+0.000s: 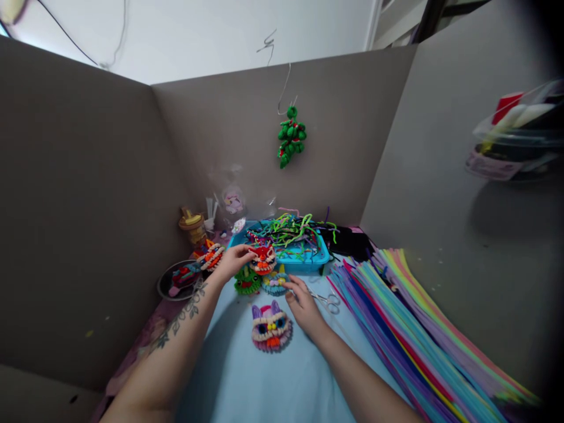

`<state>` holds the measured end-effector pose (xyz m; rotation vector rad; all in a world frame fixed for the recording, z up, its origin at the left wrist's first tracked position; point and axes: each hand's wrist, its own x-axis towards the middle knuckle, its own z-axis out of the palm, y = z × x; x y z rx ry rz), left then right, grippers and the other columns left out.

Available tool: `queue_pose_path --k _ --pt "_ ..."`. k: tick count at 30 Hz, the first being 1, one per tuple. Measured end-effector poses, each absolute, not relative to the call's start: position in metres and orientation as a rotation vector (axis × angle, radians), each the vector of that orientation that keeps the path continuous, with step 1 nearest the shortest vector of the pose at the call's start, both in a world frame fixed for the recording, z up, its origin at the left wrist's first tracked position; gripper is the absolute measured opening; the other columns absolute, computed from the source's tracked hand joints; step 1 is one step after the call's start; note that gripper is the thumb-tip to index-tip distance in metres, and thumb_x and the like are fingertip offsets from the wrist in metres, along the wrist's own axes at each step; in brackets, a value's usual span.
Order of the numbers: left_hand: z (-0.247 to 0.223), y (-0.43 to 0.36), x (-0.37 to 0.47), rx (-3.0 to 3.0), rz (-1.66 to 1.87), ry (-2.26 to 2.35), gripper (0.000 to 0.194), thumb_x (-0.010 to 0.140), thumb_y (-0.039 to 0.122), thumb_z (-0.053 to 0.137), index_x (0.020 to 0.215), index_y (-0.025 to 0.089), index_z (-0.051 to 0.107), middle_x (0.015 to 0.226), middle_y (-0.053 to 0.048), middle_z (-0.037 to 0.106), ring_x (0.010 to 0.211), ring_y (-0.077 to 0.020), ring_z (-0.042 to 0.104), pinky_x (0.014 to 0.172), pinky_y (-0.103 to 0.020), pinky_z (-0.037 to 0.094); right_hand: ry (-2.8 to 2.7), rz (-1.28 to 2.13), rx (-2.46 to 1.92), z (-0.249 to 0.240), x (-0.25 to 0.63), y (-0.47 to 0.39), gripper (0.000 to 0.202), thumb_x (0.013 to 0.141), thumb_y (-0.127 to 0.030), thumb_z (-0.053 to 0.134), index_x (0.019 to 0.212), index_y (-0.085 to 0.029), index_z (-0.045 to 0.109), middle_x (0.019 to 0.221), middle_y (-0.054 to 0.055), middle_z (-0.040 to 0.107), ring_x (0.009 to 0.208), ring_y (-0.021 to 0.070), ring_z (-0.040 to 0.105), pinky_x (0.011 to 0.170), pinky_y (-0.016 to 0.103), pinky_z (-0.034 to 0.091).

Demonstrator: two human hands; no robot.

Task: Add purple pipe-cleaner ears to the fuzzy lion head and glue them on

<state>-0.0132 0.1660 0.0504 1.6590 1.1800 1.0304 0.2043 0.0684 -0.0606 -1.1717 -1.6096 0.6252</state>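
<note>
A red fuzzy lion-like face [263,260] is pinched at its left edge by my left hand [237,261], in front of the blue tray. Below it sit a green face [247,282] and a light blue and yellow one [275,283]. At the right edge of the blue one, my right hand [304,302] touches it with bent fingers; whether it grips the piece is unclear. Nearer to me, a purple, cream and orange face [271,328] lies on the light blue cloth [259,388]. Scissors [330,302] lie just right of my right hand.
A blue tray [326,256] holds tangled fuzzy stems. Bundles of colored stems [396,335] spread along the right. At left are an orange piece [211,257], a bowl [164,286] and a lidded cup [192,228]. A green ornament [291,138] hangs behind.
</note>
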Motion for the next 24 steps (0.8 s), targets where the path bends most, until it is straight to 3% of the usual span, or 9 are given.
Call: queue_pose_path --k 8,17,24 --pt "0.044 0.166 -0.013 1.666 0.962 1.239 0.021 0.086 0.034 0.061 0.086 0.013 0.061 0.074 0.001 0.063 0.065 -0.0119 0.060 0.064 -0.029 0.051 -1.602 0.612 -1.168 -0.062 0.204 0.069 0.043 0.090 -0.052 0.044 0.106 -0.021 0.068 0.130 0.015 0.052 0.121 0.0279 0.051 0.102 0.044 0.042" --pt "0.034 0.170 -0.017 1.689 0.829 1.277 0.028 0.091 0.032 0.056 0.111 0.014 0.058 0.107 -0.007 0.063 0.088 -0.0179 0.063 0.075 -0.037 0.055 -1.618 0.629 -1.165 -0.062 0.204 0.069 0.046 0.090 -0.054 0.043 0.105 -0.019 0.068 0.129 0.016 0.052 0.120 0.0282 0.051 0.102 0.044 0.042" --pt "0.030 0.167 -0.015 1.770 0.742 1.255 0.024 0.090 0.031 0.057 0.105 0.013 0.060 0.101 -0.005 0.064 0.084 -0.0168 0.063 0.074 -0.036 0.055 -1.644 0.659 -1.165 -0.061 0.202 0.068 0.044 0.090 -0.052 0.044 0.104 -0.019 0.068 0.127 0.016 0.055 0.119 0.0283 0.053 0.102 0.045 0.041"
